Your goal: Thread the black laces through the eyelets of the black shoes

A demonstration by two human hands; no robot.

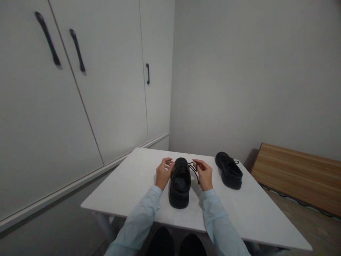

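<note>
A black shoe (180, 185) stands on the white table with its toe pointing away and its heel toward me. My left hand (164, 172) is at the shoe's left side near the toe, fingers curled with their tips by its upper; anything between them is too small to make out. To the right of the shoe, my right hand (204, 173) pinches a black lace (195, 170) that runs out from the shoe's front. Loose lace hangs down between the shoe and this hand.
Another black shoe (229, 170), its lace across the top, rests at the back right of the white table (119, 188). White cabinets (112, 78) with dark handles stand on the left. A wood-grained board (298, 174) lies beyond the table's right side.
</note>
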